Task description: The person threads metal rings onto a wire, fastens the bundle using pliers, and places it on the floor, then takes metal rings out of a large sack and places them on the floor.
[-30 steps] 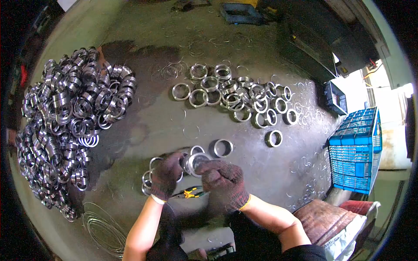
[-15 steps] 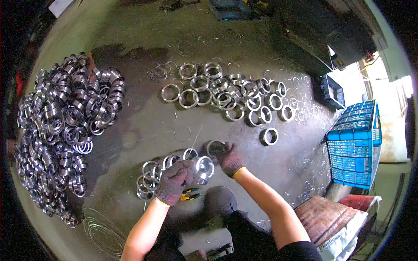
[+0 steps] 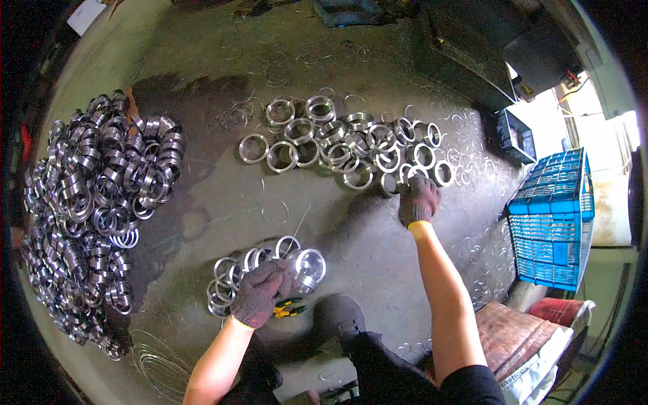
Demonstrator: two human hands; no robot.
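My left hand [image 3: 262, 291], in a dark knitted glove with a yellow cuff, is closed on a thin metal wire [image 3: 304, 221] that sticks up past its fingers. Beside and behind it lies a small cluster of shiny metal rings [image 3: 310, 262], some partly hidden by the glove. My right hand [image 3: 420, 201], gloved alike, reaches to the near edge of a wider group of metal rings [image 3: 281, 156]. Its fingers are curled at a metal ring [image 3: 416, 171], mostly covered by the glove. Yellow-handled pliers [image 3: 290, 308] lie on the floor by my left hand.
A tall heap of metal rings [image 3: 101, 196] stands on the left. Coiled wire [image 3: 158, 361] lies at the lower left. On the right are a blue plastic crate [image 3: 548, 229] and sacks [image 3: 516, 344]. Thin wire hoops [image 3: 275, 211] litter the floor [image 3: 223, 155].
My right hand has swung forward and right, from beside the small ring cluster to the wider group. The ring it held near the cluster no longer shows there. My left hand stays at the cluster.
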